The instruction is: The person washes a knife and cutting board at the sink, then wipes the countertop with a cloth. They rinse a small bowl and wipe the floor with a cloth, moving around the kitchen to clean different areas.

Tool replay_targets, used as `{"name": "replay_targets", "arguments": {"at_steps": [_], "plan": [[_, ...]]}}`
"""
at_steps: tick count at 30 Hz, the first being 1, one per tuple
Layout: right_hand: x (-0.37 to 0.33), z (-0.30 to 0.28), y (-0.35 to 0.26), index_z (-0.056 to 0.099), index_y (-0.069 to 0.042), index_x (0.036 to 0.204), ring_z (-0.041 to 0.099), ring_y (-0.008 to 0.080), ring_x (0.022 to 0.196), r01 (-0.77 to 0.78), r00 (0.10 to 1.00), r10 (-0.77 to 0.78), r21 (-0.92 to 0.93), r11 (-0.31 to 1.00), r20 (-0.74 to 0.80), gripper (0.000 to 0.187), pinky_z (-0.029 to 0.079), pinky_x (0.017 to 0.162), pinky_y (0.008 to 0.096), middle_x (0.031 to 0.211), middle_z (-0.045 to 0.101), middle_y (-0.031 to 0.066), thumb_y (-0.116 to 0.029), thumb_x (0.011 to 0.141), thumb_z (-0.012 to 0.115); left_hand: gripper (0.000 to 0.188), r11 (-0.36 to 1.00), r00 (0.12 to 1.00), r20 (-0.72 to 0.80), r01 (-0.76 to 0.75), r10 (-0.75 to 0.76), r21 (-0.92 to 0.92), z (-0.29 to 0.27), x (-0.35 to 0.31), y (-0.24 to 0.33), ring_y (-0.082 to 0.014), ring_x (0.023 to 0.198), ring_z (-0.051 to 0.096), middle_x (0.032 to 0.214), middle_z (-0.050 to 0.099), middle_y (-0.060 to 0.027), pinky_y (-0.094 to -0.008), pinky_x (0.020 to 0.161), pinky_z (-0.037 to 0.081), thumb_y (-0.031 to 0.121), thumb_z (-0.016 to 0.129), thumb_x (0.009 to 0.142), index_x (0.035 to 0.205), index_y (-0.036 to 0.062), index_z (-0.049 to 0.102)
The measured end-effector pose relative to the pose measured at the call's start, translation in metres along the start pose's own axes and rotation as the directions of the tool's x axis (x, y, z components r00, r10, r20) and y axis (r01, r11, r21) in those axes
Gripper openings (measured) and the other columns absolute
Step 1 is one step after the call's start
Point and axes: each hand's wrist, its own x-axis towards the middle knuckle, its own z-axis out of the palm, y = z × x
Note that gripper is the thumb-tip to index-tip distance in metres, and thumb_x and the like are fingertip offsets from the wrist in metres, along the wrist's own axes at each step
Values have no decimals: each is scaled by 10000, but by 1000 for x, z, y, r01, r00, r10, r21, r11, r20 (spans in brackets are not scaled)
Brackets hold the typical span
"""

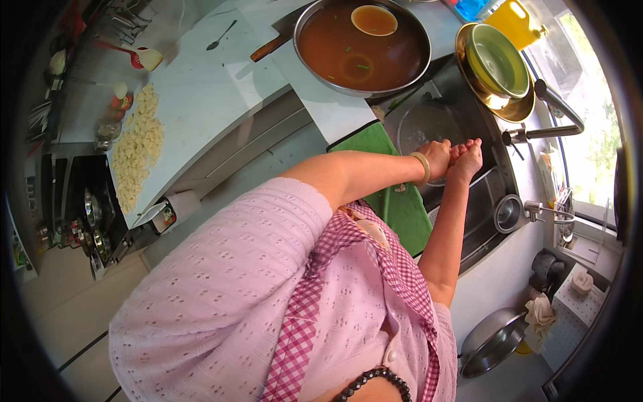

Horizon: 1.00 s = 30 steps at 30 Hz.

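Note:
Both my hands are over the dark sink [479, 201], close together above a round, see-through basin [429, 124]. My left hand [437, 159], with a pale bangle on its wrist, is closed in a fist. Beside it, touching or nearly so, my right hand [467, 159] is closed too, its fingers curled. What they hold, if anything, is hidden inside the fingers. A green cutting board [408, 218] lies across the sink's near left edge, under my left forearm.
A wide pan of brownish liquid [321, 47] with a bowl [374, 21] in it stands on the counter. A green bowl [497, 60] sits in a golden basin [516, 110] beside the faucet [559, 130]. Crumbled pale pieces [138, 144] lie far left. A metal cup [508, 213] is at the sink's right.

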Motion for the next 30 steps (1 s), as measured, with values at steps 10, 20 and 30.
{"name": "replay_targets", "arguments": {"at_steps": [10, 20, 30], "plan": [[-2, -6, 15, 433, -129, 704, 256, 113, 406, -57, 994, 65, 85, 995, -85, 374, 235, 369, 262, 520, 323, -22, -343, 1009, 454, 307, 973, 993, 5, -120, 121, 197, 3, 3, -19, -381, 889, 688, 901, 695, -230, -462, 799, 541, 294, 564, 876, 1008, 17, 557], [-3, -6, 17, 413, -133, 696, 259, 116, 430, -86, 981, 108, 140, 986, -160, 369, 253, 381, 265, 528, 306, -26, -325, 1009, 445, 316, 937, 978, -2, -201, 210, 286, 11, 8, -28, -359, 835, 701, 870, 699, -223, -454, 758, 548, 315, 515, 913, 1008, 15, 542], [6, -19, 32, 366, -138, 660, 299, 124, 430, -180, 974, 202, 191, 965, -102, 396, 288, 385, 260, 531, 313, -26, -310, 1007, 444, 301, 915, 955, -45, -265, 292, 305, 13, 3, -46, -364, 743, 700, 764, 687, -209, -460, 667, 555, 309, 515, 908, 968, 15, 534]]}}
